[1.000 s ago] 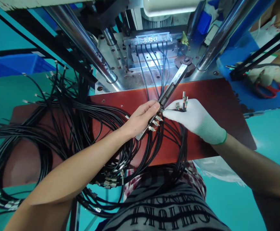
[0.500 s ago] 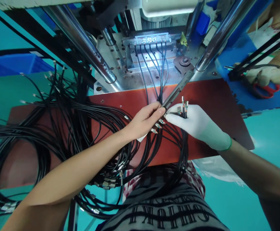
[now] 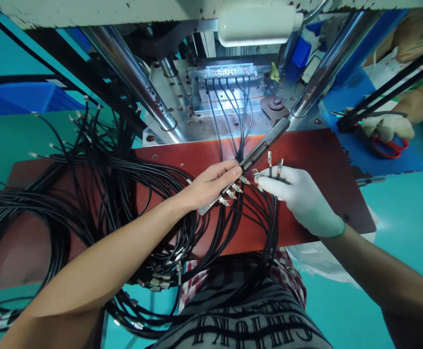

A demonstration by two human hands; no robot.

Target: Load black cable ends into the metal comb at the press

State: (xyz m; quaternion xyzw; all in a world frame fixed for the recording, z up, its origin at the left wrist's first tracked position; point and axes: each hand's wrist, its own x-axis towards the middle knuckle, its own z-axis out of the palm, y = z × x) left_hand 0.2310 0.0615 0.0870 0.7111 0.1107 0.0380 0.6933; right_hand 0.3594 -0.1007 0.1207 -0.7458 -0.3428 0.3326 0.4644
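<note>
At the middle of the frame, the bare left hand (image 3: 213,185) is clamped on a metal bar (image 3: 266,145), its thumb pressed along the top. The bar slants from lower left to upper right, its upper end reaching over the far edge of the red board (image 3: 317,165). Below the left thumb, a row of terminals (image 3: 236,188) sticks out along the bar's lower right side. Just right of these, the right hand (image 3: 299,198), in a white glove, has its thumb and forefinger together on a metal clip (image 3: 256,174), apart from the bar, while two cable ends (image 3: 269,158) stand up beside its fingers. At upper middle, between two steel posts (image 3: 135,82), a brightly lit fixture (image 3: 229,92) bears a row of thin leads (image 3: 213,114) that run down toward the left hand. Black cables (image 3: 124,169) lie heaped and coiled across the left of the frame, near a blue tray (image 3: 25,99) at upper left. At right, red-handled scissors (image 3: 400,151) lie at what seems to be another person's gloved hand (image 3: 389,127), though that corner is too blurred to be sure of its grip.
</note>
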